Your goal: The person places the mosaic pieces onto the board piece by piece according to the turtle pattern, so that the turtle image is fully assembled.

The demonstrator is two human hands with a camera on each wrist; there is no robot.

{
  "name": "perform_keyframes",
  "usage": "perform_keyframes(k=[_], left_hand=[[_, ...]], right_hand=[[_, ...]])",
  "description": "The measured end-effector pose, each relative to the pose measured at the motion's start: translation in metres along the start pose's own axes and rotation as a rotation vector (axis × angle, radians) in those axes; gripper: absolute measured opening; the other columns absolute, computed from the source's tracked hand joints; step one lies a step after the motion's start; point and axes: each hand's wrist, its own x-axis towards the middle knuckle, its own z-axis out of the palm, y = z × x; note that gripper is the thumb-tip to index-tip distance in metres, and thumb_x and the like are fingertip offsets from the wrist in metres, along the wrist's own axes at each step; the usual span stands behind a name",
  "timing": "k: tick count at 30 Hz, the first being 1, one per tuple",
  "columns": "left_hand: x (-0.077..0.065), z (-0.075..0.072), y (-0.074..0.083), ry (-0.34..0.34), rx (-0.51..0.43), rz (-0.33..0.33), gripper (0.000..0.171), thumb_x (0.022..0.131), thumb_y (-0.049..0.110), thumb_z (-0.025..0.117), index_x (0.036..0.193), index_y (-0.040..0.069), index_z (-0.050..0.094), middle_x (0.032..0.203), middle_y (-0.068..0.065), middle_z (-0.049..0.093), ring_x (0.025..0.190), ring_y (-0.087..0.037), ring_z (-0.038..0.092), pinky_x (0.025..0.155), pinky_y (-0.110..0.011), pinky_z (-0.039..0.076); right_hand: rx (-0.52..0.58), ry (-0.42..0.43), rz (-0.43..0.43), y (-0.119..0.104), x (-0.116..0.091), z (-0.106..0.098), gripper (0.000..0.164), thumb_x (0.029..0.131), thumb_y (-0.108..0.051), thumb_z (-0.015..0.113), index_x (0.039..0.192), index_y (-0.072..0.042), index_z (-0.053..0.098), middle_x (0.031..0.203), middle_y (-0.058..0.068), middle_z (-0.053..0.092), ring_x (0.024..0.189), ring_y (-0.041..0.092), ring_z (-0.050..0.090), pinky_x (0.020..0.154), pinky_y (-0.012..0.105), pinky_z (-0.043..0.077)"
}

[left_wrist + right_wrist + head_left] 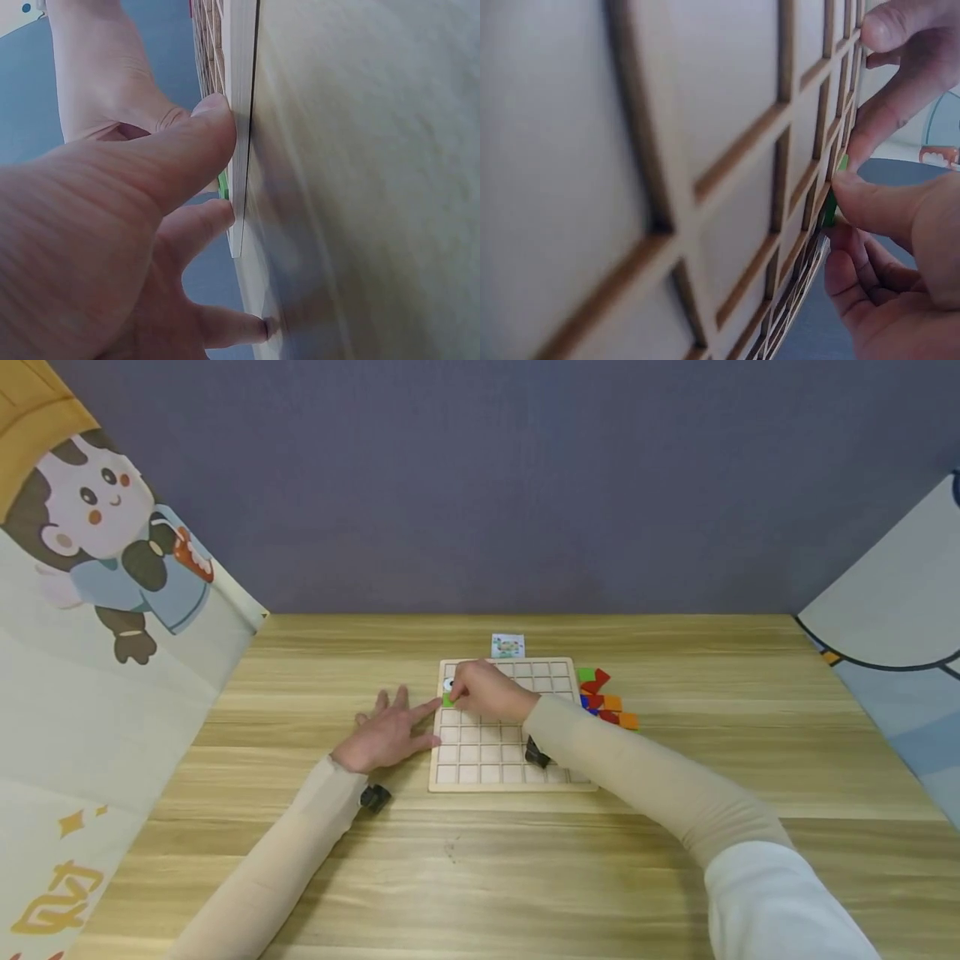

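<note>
A wooden grid board [501, 783] with square recesses lies on the table. My right hand [491, 689] is over its left side, thumb and curled fingers pinching a small green tile [447, 700] at a cell of the leftmost column; the right wrist view shows the thumb on the green tile [842, 166]. Just above it on the board is a white piece with a black dot [449, 683], partly covered by the fingers. My left hand [386, 733] is spread, its thumb and index fingertips against the board's left edge, another fingertip on the tabletop.
Beyond the board's far edge lies a small printed card [507, 646]. Green [586, 674], red [597, 682], blue and orange [612, 702] pieces are gathered along the board's right edge, partly overlapping. A dark wall [525, 485] rises behind the table.
</note>
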Motion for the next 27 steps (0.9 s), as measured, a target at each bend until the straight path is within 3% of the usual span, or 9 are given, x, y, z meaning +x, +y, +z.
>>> perform_keyframes(k=[5, 9, 15, 21, 24, 27], left_hand=[[0.002, 0.000, 0.003, -0.002, 0.003, -0.001, 0.069, 0.091, 0.056, 0.051, 0.150, 0.030, 0.026, 0.150, -0.033, 0.004, 0.131, -0.059, 0.002, 0.087, -0.082, 0.014], [0.004, 0.000, 0.004, 0.008, 0.000, 0.008, 0.070, 0.091, 0.056, 0.051, 0.150, 0.029, 0.026, 0.149, -0.034, 0.005, 0.130, -0.060, 0.003, 0.086, -0.083, 0.014], [0.005, 0.000, 0.005, 0.010, -0.003, 0.000, 0.070, 0.090, 0.056, 0.051, 0.150, 0.031, 0.025, 0.149, -0.033, 0.005, 0.130, -0.060, 0.003, 0.087, -0.082, 0.012], [0.007, 0.000, 0.007, 0.001, -0.006, -0.009, 0.070, 0.091, 0.055, 0.050, 0.151, 0.031, 0.023, 0.150, -0.032, 0.003, 0.130, -0.059, 0.002, 0.088, -0.081, 0.010], [0.009, -0.001, 0.008, 0.004, -0.013, -0.008, 0.070, 0.091, 0.055, 0.050, 0.151, 0.031, 0.023, 0.150, -0.032, 0.003, 0.130, -0.059, 0.001, 0.088, -0.080, 0.010], [0.010, -0.003, 0.010, 0.012, -0.014, -0.009, 0.070, 0.091, 0.054, 0.051, 0.151, 0.030, 0.023, 0.150, -0.032, 0.003, 0.130, -0.060, 0.001, 0.088, -0.080, 0.010]], right_hand=[[-0.042, -0.011, -0.037, -0.002, 0.000, -0.001, 0.014, 0.085, 0.002, 0.066, 0.094, -0.003, 0.075, 0.083, 0.003, 0.060, 0.073, 0.012, 0.054, 0.069, 0.018, 0.049], [-0.077, -0.072, -0.052, -0.002, -0.002, -0.007, 0.016, 0.087, 0.001, 0.064, 0.098, -0.005, 0.074, 0.084, 0.001, 0.060, 0.073, 0.011, 0.054, 0.069, 0.017, 0.049], [-0.038, -0.021, 0.058, 0.010, -0.019, -0.042, 0.022, 0.091, -0.003, 0.059, 0.110, -0.007, 0.071, 0.101, -0.001, 0.059, 0.084, 0.013, 0.055, 0.072, 0.026, 0.050], [-0.001, 0.048, 0.175, 0.054, -0.056, -0.084, 0.023, 0.092, -0.006, 0.060, 0.113, -0.003, 0.068, 0.114, 0.011, 0.058, 0.094, 0.022, 0.055, 0.078, 0.037, 0.049], [0.027, 0.053, 0.239, 0.085, -0.076, -0.098, 0.024, 0.093, -0.006, 0.058, 0.115, -0.001, 0.065, 0.123, 0.016, 0.055, 0.095, 0.026, 0.055, 0.077, 0.040, 0.050], [0.039, 0.059, 0.306, 0.115, -0.094, -0.109, 0.024, 0.093, -0.004, 0.057, 0.116, 0.001, 0.064, 0.122, 0.018, 0.056, 0.096, 0.029, 0.056, 0.079, 0.043, 0.051]])
